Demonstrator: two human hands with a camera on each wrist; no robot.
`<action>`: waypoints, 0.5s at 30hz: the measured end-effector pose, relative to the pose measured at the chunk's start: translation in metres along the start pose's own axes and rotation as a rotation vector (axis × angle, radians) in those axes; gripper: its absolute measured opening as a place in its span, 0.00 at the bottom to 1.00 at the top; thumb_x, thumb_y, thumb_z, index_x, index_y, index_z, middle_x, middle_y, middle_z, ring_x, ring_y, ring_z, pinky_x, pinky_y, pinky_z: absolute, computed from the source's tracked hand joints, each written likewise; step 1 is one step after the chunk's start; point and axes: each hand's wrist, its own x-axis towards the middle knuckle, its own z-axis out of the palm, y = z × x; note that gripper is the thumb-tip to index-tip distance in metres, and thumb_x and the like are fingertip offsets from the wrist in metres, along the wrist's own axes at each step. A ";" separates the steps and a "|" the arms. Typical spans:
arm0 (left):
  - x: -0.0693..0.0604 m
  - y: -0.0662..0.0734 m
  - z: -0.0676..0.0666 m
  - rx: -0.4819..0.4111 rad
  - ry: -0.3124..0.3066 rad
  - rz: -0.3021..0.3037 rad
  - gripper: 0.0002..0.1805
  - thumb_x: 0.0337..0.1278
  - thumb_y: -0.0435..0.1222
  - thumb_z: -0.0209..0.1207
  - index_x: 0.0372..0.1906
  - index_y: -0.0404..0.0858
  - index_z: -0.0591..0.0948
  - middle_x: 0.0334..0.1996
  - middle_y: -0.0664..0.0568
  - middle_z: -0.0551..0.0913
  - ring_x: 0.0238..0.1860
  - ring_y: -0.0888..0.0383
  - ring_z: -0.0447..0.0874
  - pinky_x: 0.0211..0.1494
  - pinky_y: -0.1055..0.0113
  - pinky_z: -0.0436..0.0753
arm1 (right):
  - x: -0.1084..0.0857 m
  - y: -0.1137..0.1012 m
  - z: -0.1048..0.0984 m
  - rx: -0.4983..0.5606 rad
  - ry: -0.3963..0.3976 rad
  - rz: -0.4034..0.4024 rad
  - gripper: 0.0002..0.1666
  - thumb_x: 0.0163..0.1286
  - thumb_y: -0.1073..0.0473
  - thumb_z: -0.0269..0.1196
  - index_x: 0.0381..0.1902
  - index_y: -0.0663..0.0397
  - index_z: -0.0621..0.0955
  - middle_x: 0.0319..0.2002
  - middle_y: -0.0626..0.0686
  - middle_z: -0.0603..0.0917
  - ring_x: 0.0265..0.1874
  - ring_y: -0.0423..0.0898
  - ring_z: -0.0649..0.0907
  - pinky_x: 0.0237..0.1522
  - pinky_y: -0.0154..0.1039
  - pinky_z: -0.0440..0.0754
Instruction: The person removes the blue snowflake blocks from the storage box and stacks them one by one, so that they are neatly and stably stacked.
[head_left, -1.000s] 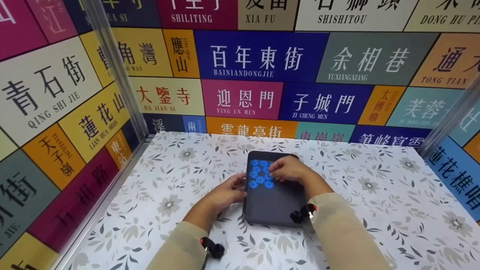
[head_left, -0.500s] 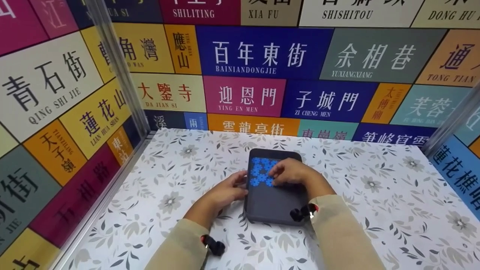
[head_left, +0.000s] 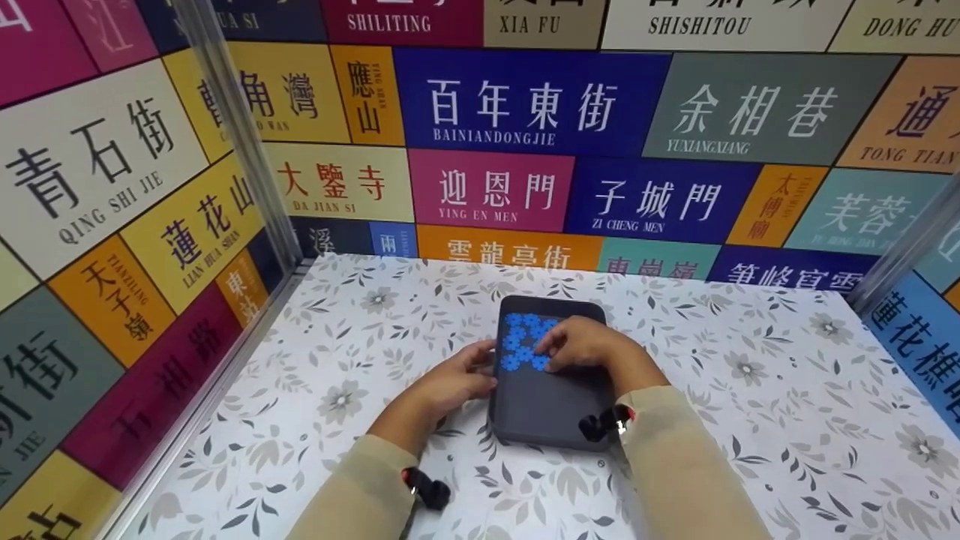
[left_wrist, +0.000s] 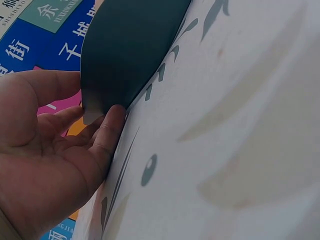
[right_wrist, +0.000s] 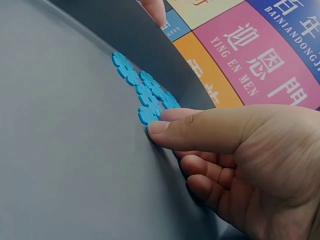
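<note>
Several blue flower-shaped plastic discs point(head_left: 523, 337), of the snowflake-disc kind, lie flat in the far half of a dark grey tray point(head_left: 547, 412). My right hand point(head_left: 581, 349) is over the tray's right side, thumb and index finger on the nearest right-hand disc point(right_wrist: 149, 114), pinching its edge. The other right fingers are curled under, and they hide part of the group. My left hand point(head_left: 454, 382) rests against the tray's left outer wall point(left_wrist: 130, 45), thumb and fingers touching it from the side.
The tray stands on a white table point(head_left: 360, 442) with a grey flower-and-leaf print. Panels with coloured street-name signs point(head_left: 525, 105) rise behind and to the left, joined by a clear corner strip point(head_left: 251, 135).
My right thumb and index finger have come slightly nearer, down onto the near right disc. The left hand stays against the tray. The head view has tilted a little.
</note>
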 end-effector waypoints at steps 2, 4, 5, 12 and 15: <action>0.001 0.001 0.000 0.002 -0.003 -0.003 0.41 0.67 0.26 0.59 0.84 0.39 0.62 0.80 0.37 0.67 0.79 0.41 0.70 0.75 0.51 0.81 | 0.001 -0.001 -0.001 0.002 -0.006 0.002 0.18 0.57 0.56 0.81 0.47 0.45 0.93 0.30 0.45 0.85 0.32 0.41 0.79 0.38 0.34 0.77; 0.001 0.002 0.000 0.001 -0.006 -0.002 0.42 0.67 0.26 0.59 0.84 0.39 0.62 0.81 0.37 0.67 0.79 0.40 0.70 0.75 0.51 0.81 | 0.002 -0.001 -0.001 -0.001 -0.012 -0.005 0.19 0.57 0.56 0.81 0.48 0.46 0.93 0.29 0.45 0.84 0.30 0.40 0.79 0.35 0.34 0.76; 0.001 0.002 -0.001 0.002 -0.006 -0.004 0.42 0.67 0.26 0.59 0.84 0.40 0.62 0.81 0.37 0.67 0.79 0.40 0.70 0.75 0.51 0.81 | 0.003 -0.001 -0.001 -0.003 -0.012 -0.006 0.19 0.57 0.56 0.81 0.48 0.46 0.93 0.28 0.44 0.84 0.29 0.40 0.78 0.34 0.33 0.76; -0.001 0.001 -0.002 0.017 0.011 -0.009 0.42 0.65 0.26 0.60 0.84 0.42 0.63 0.81 0.38 0.67 0.79 0.41 0.70 0.75 0.51 0.81 | 0.005 -0.001 0.000 -0.001 -0.015 0.010 0.18 0.56 0.55 0.81 0.46 0.45 0.93 0.25 0.44 0.81 0.27 0.40 0.77 0.33 0.34 0.74; -0.001 0.000 -0.002 0.018 0.009 -0.008 0.42 0.65 0.27 0.60 0.84 0.42 0.63 0.81 0.38 0.67 0.79 0.41 0.70 0.76 0.50 0.80 | 0.003 -0.002 0.001 0.016 0.002 0.004 0.17 0.55 0.57 0.82 0.44 0.46 0.91 0.28 0.45 0.82 0.29 0.42 0.78 0.36 0.35 0.76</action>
